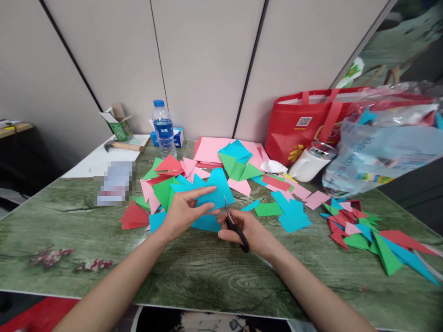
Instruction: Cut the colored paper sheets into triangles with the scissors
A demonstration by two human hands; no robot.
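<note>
My left hand [188, 208] holds a blue paper piece [218, 184] between thumb and fingers, above a pile of cut paper. Black-handled scissors [236, 229] are gripped in my right hand [244, 226], their blades pointing up at the lower right edge of the blue piece. Green, pink, red and blue scraps lie behind and to the left of my left hand. More blue scraps [294, 216] and a green one [268, 209] rest to the right of the scissors.
A water bottle [164, 131], hammer [124, 146] and small green box [119, 127] stand or lie at the back left. At the right are a red bag [294, 124], white mug [311, 162], plastic paper bag [377, 152] and folded colored paper pieces [358, 237].
</note>
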